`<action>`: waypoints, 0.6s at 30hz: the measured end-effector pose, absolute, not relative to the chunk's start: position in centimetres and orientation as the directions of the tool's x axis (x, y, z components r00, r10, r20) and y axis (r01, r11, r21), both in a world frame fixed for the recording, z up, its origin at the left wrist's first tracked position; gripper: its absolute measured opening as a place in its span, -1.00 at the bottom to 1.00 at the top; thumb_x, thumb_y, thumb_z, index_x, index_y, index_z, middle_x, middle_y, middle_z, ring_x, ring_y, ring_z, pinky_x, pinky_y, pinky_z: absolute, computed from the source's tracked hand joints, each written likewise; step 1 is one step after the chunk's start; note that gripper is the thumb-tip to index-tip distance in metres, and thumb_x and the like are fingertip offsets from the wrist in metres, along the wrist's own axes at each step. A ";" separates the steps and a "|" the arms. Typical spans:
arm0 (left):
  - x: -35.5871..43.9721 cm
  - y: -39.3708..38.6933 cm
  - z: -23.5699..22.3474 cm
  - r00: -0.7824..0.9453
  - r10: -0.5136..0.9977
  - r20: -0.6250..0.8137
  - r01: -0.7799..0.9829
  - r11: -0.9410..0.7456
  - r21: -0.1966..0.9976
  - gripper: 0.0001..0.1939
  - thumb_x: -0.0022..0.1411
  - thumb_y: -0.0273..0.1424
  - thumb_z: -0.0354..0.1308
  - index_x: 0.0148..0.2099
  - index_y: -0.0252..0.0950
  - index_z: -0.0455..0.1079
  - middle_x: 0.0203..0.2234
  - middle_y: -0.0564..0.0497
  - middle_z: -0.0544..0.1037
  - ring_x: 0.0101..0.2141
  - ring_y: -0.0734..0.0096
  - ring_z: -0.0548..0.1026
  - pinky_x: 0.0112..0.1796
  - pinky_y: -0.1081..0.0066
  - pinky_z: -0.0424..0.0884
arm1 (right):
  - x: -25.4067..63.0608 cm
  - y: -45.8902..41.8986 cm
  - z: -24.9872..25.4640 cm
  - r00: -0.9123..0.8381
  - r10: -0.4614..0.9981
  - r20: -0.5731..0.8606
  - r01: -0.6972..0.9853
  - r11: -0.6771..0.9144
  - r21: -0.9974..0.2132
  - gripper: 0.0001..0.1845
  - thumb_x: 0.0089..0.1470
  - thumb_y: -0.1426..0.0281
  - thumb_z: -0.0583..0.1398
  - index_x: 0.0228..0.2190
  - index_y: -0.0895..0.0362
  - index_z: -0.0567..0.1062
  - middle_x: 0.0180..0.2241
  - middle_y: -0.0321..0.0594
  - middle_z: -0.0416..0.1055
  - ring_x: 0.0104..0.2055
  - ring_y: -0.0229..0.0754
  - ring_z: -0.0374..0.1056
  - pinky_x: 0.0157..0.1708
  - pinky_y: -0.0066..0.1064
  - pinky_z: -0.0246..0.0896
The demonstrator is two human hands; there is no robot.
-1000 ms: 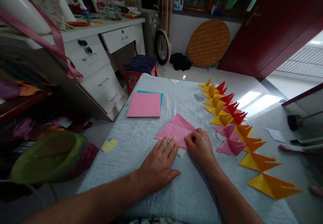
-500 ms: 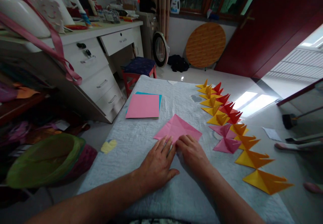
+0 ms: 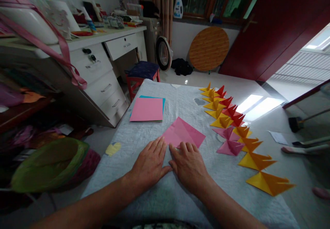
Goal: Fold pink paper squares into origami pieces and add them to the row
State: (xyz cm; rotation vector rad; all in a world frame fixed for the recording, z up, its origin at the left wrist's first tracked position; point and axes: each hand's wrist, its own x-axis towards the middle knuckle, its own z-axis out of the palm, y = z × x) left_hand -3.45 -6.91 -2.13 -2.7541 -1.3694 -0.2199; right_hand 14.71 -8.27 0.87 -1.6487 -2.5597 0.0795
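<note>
A pink paper sheet, folded into a triangle-like shape, lies on the grey cloth-covered table. My left hand lies flat with fingers stretched out, its fingertips on the sheet's near left edge. Beside it, my right hand also lies flat and open, fingertips touching the sheet's near edge. Both thumbs almost meet between the hands.
A stack of pink and blue paper lies at the table's far left. Several folded yellow, red and pink paper pieces run in a row down the right side. A white desk with drawers and a green bag stand to the left.
Both hands slid left and towards me along the pink sheet's near edge. The right hand went from curled on the sheet's right corner to flat and open.
</note>
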 end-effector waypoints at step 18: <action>-4.2 -7.3 -1.6 0.506 0.851 0.139 0.862 -0.501 -0.076 -0.27 0.21 0.01 0.16 0.18 -0.51 0.38 0.20 -0.44 0.36 0.20 -0.15 0.33 0.14 0.03 0.29 | 21.1 -12.6 -1.5 -0.316 0.932 0.179 0.942 0.330 -0.056 -0.41 0.13 0.20 0.28 0.15 0.11 0.37 0.18 -0.02 0.35 0.17 0.14 0.23 0.16 0.05 0.06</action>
